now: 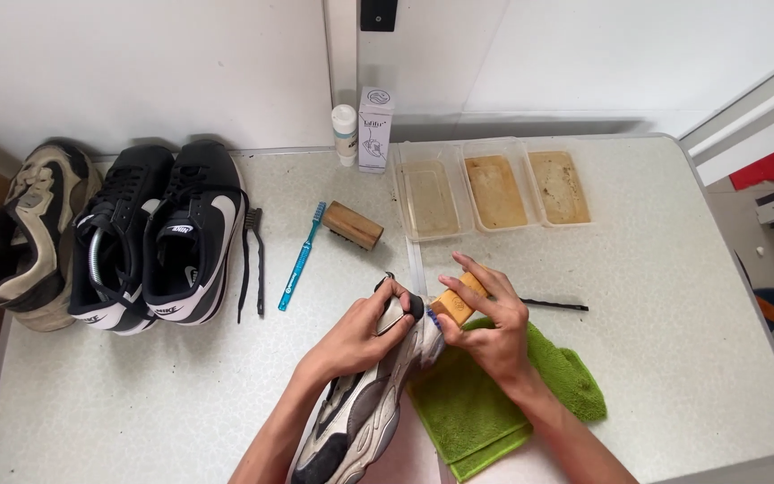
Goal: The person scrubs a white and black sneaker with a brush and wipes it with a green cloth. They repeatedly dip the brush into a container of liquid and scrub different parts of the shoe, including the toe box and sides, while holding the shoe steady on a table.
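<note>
My left hand (357, 333) grips the heel end of a grey and white sneaker (358, 414) that lies on the table (674, 296) with its toe toward me. My right hand (492, 324) holds a small wooden-backed brush (455, 303) against the sneaker's heel. Under my right wrist lies a green cloth (485, 408), touching the shoe's right side.
A pair of black and white sneakers (156, 237) and a beige and black sneaker (24, 235) stand at the left. A blue toothbrush (301, 258), a second wooden brush (352, 224), a thin black brush (555, 306), three shallow trays (494, 190), a white bottle (344, 133) and a box (374, 128) sit further back.
</note>
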